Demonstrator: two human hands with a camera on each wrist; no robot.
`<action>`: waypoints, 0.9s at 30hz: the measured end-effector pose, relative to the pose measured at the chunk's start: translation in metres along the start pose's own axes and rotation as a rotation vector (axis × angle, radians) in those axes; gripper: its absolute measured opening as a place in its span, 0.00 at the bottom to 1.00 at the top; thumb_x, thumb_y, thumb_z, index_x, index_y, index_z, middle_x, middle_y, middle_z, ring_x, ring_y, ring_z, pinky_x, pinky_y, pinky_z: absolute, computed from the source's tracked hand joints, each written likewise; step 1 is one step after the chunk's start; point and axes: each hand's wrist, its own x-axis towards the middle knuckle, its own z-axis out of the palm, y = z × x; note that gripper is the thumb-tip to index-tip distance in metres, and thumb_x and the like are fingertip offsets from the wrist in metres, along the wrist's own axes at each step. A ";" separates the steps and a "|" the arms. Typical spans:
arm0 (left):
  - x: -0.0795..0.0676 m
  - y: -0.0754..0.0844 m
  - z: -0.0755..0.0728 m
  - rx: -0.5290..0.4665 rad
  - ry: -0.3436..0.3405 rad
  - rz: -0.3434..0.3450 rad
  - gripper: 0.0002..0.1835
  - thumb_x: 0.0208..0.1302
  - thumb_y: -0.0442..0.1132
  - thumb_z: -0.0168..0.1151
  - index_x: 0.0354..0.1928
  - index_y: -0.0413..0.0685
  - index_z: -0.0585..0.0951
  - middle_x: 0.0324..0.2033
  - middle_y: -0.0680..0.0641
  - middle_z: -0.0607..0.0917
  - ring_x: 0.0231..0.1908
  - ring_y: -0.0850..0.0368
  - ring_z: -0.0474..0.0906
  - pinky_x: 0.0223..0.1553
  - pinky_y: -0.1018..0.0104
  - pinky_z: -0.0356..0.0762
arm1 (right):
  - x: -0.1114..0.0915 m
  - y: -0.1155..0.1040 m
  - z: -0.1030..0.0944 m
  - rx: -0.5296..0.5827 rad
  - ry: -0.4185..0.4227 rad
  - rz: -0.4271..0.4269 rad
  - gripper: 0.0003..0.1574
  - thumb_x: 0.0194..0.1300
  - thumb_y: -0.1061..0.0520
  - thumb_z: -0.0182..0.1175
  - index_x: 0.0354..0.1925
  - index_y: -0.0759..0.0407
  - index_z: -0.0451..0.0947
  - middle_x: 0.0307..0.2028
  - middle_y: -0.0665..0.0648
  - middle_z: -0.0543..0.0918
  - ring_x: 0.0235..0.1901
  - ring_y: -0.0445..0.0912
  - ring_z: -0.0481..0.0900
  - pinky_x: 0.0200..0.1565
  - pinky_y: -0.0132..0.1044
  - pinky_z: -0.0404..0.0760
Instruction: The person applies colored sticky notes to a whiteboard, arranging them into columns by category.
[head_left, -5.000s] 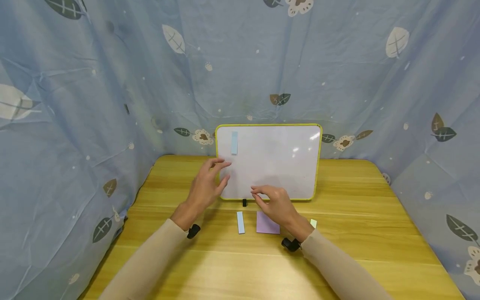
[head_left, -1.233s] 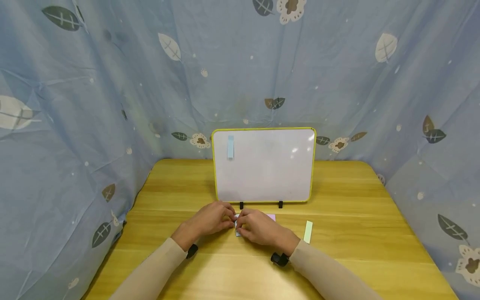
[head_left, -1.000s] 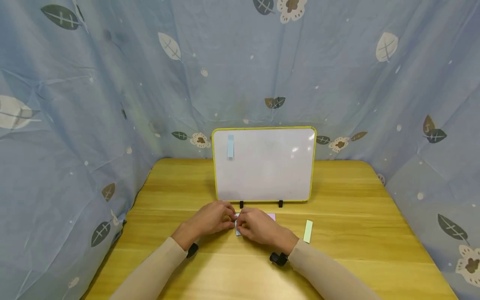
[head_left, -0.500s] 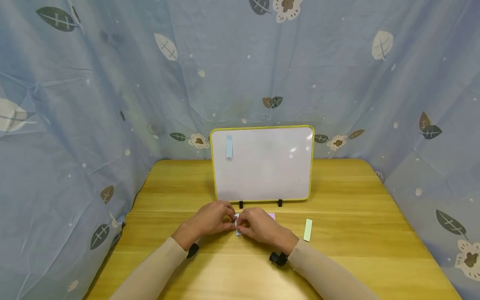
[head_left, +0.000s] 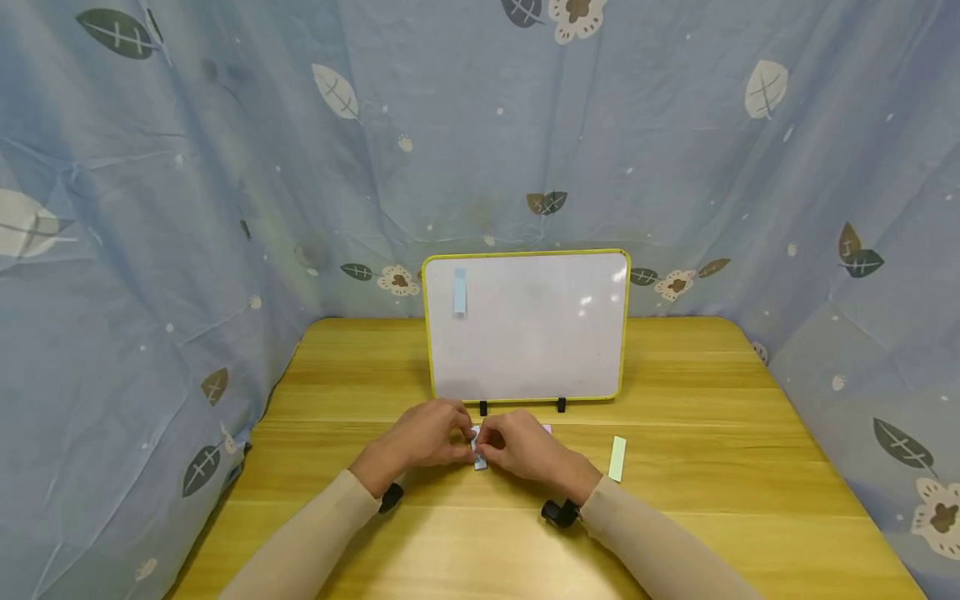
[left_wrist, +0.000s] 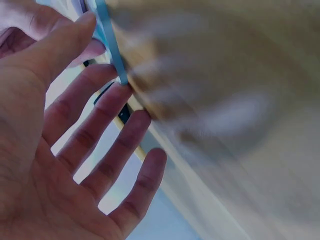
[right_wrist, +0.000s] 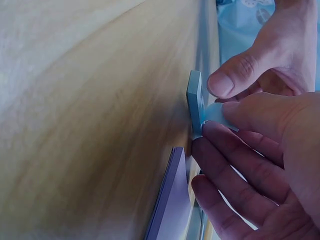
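Observation:
A narrow pad of light blue sticky notes (head_left: 481,466) lies on the table between the two hands. In the right wrist view its top sheet (right_wrist: 216,116) bends up off the pad (right_wrist: 194,102), and my right hand (head_left: 521,444) pinches that sheet between thumb and index finger. My left hand (head_left: 429,435) is at the pad's left side. Its fairly straight fingertips (left_wrist: 122,91) touch the pad's edge, and its thumb sits close to the pad. A purple sticky note pad (right_wrist: 172,207) lies beside the blue one, mostly hidden behind my right hand in the head view.
A whiteboard (head_left: 525,333) with a yellow frame stands behind the hands on black feet (head_left: 561,406). One blue sticky note (head_left: 460,291) is stuck at its upper left. A narrow pale green pad (head_left: 617,459) lies to the right. Patterned blue curtains (head_left: 480,150) surround the table.
From the whiteboard five seconds ago, both hands have come down to the blue pad. In the last second they stay there, with a slight shift of the right hand that shows more of the pad.

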 end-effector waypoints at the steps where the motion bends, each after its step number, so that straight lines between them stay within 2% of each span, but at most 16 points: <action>1: 0.000 0.001 0.000 0.000 0.005 -0.007 0.12 0.67 0.55 0.89 0.43 0.59 0.98 0.52 0.55 0.94 0.49 0.54 0.91 0.47 0.57 0.91 | 0.000 0.000 0.000 -0.002 0.000 0.001 0.04 0.80 0.59 0.76 0.43 0.51 0.93 0.37 0.45 0.96 0.35 0.30 0.82 0.44 0.28 0.84; 8: 0.001 0.004 0.006 0.026 0.049 -0.042 0.15 0.63 0.56 0.92 0.39 0.57 0.97 0.46 0.57 0.93 0.42 0.59 0.87 0.38 0.64 0.86 | -0.001 0.001 -0.001 -0.026 0.013 -0.007 0.04 0.80 0.57 0.76 0.43 0.48 0.93 0.39 0.45 0.96 0.36 0.31 0.82 0.46 0.31 0.85; 14: 0.003 0.005 0.008 0.057 0.072 -0.024 0.17 0.61 0.56 0.93 0.38 0.57 0.94 0.40 0.57 0.90 0.37 0.62 0.81 0.33 0.67 0.80 | -0.002 0.004 -0.002 -0.008 0.005 0.003 0.05 0.80 0.57 0.76 0.43 0.47 0.93 0.38 0.44 0.95 0.36 0.31 0.82 0.47 0.32 0.85; 20: 0.003 0.004 0.011 0.048 0.085 -0.028 0.18 0.61 0.58 0.92 0.41 0.58 0.93 0.40 0.57 0.90 0.39 0.61 0.82 0.35 0.65 0.81 | -0.001 0.007 -0.008 0.042 0.015 0.019 0.05 0.80 0.59 0.75 0.42 0.51 0.92 0.38 0.46 0.96 0.36 0.30 0.86 0.44 0.30 0.86; 27: 0.003 0.004 0.012 0.053 0.099 -0.037 0.21 0.61 0.57 0.93 0.47 0.57 0.92 0.44 0.55 0.92 0.44 0.56 0.89 0.42 0.59 0.88 | -0.003 0.009 -0.014 -0.008 0.061 0.069 0.05 0.81 0.57 0.74 0.42 0.52 0.92 0.38 0.48 0.97 0.36 0.35 0.90 0.42 0.32 0.88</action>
